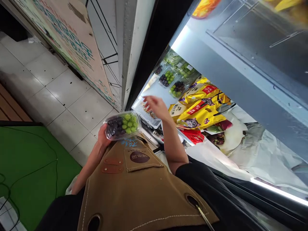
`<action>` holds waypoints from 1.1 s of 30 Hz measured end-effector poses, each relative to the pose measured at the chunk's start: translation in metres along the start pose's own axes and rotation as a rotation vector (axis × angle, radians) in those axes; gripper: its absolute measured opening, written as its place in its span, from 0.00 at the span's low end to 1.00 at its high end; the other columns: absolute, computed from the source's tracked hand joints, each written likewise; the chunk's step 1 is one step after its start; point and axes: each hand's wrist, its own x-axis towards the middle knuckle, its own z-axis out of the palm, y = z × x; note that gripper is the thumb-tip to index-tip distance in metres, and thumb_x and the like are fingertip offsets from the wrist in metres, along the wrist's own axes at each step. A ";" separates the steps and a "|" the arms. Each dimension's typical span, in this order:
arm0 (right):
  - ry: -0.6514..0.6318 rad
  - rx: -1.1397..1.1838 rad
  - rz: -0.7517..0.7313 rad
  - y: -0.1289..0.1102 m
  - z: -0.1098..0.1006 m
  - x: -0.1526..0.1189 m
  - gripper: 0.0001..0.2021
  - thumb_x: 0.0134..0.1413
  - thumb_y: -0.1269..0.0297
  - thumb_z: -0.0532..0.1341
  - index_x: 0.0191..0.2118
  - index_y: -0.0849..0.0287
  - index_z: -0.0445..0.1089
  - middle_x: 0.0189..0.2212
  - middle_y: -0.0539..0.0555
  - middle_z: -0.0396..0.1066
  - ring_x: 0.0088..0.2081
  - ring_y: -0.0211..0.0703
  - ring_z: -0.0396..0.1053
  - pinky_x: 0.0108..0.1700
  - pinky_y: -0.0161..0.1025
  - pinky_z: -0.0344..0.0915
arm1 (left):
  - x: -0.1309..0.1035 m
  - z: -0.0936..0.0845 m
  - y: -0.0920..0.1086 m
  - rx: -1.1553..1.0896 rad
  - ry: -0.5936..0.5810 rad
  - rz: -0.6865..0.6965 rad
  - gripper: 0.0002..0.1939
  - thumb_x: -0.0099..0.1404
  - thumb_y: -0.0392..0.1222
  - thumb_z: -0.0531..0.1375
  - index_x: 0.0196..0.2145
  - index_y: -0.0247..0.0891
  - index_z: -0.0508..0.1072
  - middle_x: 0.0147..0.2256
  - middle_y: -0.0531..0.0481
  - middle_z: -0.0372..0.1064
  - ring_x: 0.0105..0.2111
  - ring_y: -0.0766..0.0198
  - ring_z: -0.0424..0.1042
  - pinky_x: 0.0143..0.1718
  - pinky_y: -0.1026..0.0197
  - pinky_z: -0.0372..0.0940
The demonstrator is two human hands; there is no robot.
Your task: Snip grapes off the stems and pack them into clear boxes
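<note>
My left hand (103,138) grips one end of a clear plastic box of grapes (123,125), dark ones on one side and green on the other. The box is level with the top of my brown apron (141,192). Inside the lit display fridge my right hand (156,106) hangs with loosely bent, parted fingers and nothing in them. Beyond it stand more grape boxes (166,78), dark and green mixed. A white plastic basket (150,117) lies just below that hand, its contents partly hidden.
Yellow printed bags (199,110) lie right of my right arm, beside white wrapping paper (264,150) and a red package (192,136). A fridge shelf (240,64) juts overhead. The dark door frame (154,48) stands at left, near a tiled floor (69,106) and green surface (36,160).
</note>
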 end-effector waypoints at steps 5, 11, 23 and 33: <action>-0.044 0.051 0.056 -0.020 0.044 -0.078 0.11 0.59 0.51 0.71 0.40 0.51 0.77 0.27 0.46 0.71 0.27 0.38 0.65 0.30 0.39 0.64 | 0.015 0.004 -0.005 -0.013 0.001 -0.118 0.30 0.67 0.70 0.69 0.48 0.39 0.84 0.49 0.40 0.86 0.60 0.37 0.79 0.62 0.37 0.75; 0.081 0.356 0.194 -0.016 0.039 -0.091 0.20 0.53 0.44 0.75 0.33 0.50 0.67 0.24 0.43 0.65 0.21 0.36 0.60 0.22 0.37 0.58 | 0.024 0.023 -0.007 -0.029 0.035 -0.236 0.27 0.73 0.66 0.64 0.53 0.40 0.82 0.51 0.38 0.84 0.67 0.36 0.74 0.64 0.31 0.73; 0.930 0.610 0.408 0.055 -0.031 -0.014 0.22 0.63 0.60 0.70 0.29 0.52 0.53 0.19 0.40 0.54 0.21 0.35 0.58 0.24 0.32 0.62 | 0.006 0.024 -0.005 0.040 0.015 -0.153 0.25 0.69 0.37 0.66 0.63 0.44 0.78 0.51 0.43 0.85 0.52 0.47 0.86 0.62 0.36 0.77; 0.871 0.407 0.617 0.072 -0.081 0.102 0.21 0.74 0.54 0.68 0.63 0.60 0.73 0.58 0.60 0.75 0.52 0.49 0.78 0.52 0.51 0.80 | 0.004 0.023 -0.003 -0.003 0.027 -0.243 0.23 0.75 0.44 0.62 0.64 0.41 0.77 0.51 0.40 0.86 0.52 0.44 0.86 0.60 0.34 0.78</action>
